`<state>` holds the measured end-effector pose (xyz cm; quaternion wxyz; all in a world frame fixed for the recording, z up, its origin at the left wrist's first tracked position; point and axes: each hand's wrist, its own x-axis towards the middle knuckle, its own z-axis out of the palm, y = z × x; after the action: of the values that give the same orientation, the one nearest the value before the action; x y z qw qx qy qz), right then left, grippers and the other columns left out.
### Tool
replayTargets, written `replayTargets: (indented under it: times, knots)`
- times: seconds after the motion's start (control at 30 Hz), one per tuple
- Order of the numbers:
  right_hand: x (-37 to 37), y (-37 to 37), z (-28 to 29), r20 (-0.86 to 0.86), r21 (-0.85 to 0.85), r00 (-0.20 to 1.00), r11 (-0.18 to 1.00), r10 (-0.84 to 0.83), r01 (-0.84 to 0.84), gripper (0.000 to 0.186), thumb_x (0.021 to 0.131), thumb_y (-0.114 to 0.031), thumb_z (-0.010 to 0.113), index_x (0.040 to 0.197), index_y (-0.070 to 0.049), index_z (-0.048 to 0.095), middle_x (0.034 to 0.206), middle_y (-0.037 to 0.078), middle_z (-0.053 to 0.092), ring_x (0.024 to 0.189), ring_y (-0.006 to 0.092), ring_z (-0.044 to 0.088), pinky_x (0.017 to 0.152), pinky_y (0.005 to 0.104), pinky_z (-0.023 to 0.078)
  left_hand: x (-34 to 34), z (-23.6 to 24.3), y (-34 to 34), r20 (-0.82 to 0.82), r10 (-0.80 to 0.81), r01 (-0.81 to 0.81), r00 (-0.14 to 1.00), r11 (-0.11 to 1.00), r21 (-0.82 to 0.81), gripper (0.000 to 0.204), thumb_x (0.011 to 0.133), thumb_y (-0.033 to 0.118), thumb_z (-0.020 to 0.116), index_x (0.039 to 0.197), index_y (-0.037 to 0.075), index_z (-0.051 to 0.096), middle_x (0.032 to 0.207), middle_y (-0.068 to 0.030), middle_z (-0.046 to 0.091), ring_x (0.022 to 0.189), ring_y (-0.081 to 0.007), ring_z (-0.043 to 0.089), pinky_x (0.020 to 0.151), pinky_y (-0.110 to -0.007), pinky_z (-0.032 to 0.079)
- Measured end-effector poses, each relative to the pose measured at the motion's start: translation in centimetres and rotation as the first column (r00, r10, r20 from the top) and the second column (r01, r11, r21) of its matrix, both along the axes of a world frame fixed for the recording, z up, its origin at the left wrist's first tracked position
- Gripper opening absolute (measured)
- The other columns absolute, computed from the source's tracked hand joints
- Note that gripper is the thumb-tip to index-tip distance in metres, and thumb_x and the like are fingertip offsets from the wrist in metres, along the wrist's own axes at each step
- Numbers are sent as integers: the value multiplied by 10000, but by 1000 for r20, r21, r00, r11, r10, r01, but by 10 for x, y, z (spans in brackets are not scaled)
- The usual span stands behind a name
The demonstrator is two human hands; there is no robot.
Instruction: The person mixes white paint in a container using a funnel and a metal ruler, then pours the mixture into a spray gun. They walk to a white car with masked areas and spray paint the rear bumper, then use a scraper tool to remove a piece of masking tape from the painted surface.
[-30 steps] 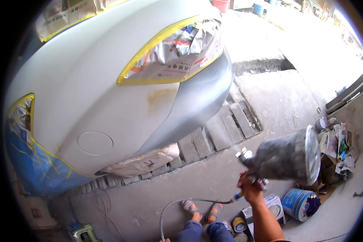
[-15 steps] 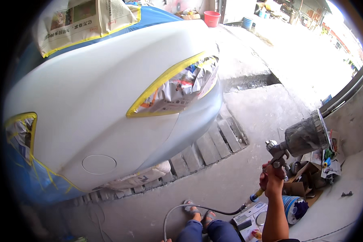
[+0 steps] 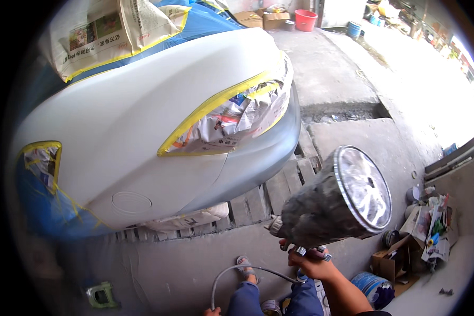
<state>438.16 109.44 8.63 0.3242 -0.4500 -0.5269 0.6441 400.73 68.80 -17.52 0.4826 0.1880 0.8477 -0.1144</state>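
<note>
My right hand (image 3: 315, 266) is wrapped round the handle of a spray gun (image 3: 313, 208) with a large, paint-smeared cup on top. The cup's round lid tilts toward me, and the nozzle points left, toward a white car bumper (image 3: 126, 121). A gap separates gun and bumper. From below the gun a grey air hose (image 3: 247, 266) arcs left and down to my left hand (image 3: 213, 312), which is closed on it at the lower edge, mostly cut off. Crumpled newspaper (image 3: 231, 120) edged with yellow tape covers the headlight opening.
Blue sheeting (image 3: 37, 200) and taped newspaper (image 3: 97, 42) cover other car parts. A slatted floor grate (image 3: 247, 205) runs beneath the bumper. Right of me lie a blue-and-white bucket (image 3: 373, 288), a cardboard box (image 3: 389, 260) and scrap paper. A red bucket (image 3: 305, 20) stands far back.
My right hand has brought the spray gun left and nearer, turning its lid toward me. The view has shifted slightly. More of my left hand shows at the lower edge.
</note>
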Motion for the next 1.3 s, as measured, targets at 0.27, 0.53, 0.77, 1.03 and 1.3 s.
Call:
replayTargets:
  times: [0.27,0.53,0.77,1.03,1.3]
  knots:
    - [86,42,-4,-65,75,998,997,11,-6,157,904,-146,527,955,-11,591,792,54,601,622,106,554,591,257,466,129,-8,-21,-17,-578,574,816,807,138,394,877,429,445,864,110,676,857,-126,649,782,-269,635,681,-446,483]
    - [138,49,2,51,-123,949,941,-312,316,105,857,-53,548,921,8,603,693,35,593,650,109,569,592,267,457,192,57,60,90,276,-276,957,961,-9,351,848,379,593,877,30,618,747,-84,656,635,-213,614,600,-376,471]
    - [121,22,-31,96,157,995,987,-36,21,161,880,-100,526,1016,-18,552,768,62,582,636,105,541,552,245,420,186,30,51,102,284,-292,953,953,80,313,853,337,591,881,26,582,787,-87,667,722,-199,619,663,-352,471]
    - [90,13,-33,149,264,970,938,190,-225,76,824,-38,516,849,-4,579,768,77,598,847,238,586,847,400,444,176,31,36,97,371,-377,924,924,58,294,846,332,584,849,38,595,803,-71,665,721,-206,612,675,-358,465]
    - [105,12,-34,105,93,994,995,-39,29,127,804,-81,594,910,-16,618,819,92,621,701,199,591,684,318,480,174,48,45,89,373,-376,923,927,9,277,844,327,584,874,54,617,784,-62,648,723,-187,588,653,-362,455]
